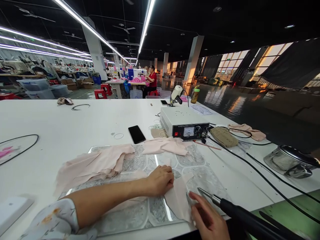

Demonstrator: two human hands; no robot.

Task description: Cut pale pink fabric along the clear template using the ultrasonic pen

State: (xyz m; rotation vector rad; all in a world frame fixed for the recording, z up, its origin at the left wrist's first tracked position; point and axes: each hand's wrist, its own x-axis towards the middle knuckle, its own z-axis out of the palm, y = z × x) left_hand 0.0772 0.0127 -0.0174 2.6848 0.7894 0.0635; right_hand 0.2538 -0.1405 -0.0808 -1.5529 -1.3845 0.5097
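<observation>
Evidently has the left hand (162,180) curled narrow over the ten o'clock edge of a flat, pale pink piece of thin cloth (179,201); cannot tell whether pinching or merely pressing, with fingertips tucked out of sight. Has the cloth lying between both hands, on a rectangular, glossy board with grey marbled panels (125,220).

Holds the right hand (208,218) at four o'clock from the cloth, just beside its edge, with visible fingers bent and loosely parted. Cannot tell whether gripping the slim tool with a black handle and a metal tip (240,211) close alongside (at two o'clock by the tip, slanting off towards four by the handle).

Shows, at ten o'clock, a larger crumpled heap of pale pink fabric (100,165) overlapping the board; at twelve, a folded pale pink strip (165,146), then a boxy, off-white metal instrument with a black dial panel (185,121). Shows also, at eleven, a black rectangular phone (136,134); between one and two, a khaki cloth bundle (223,136); between two and three, a clear, dark-lidded pot (287,163).
</observation>
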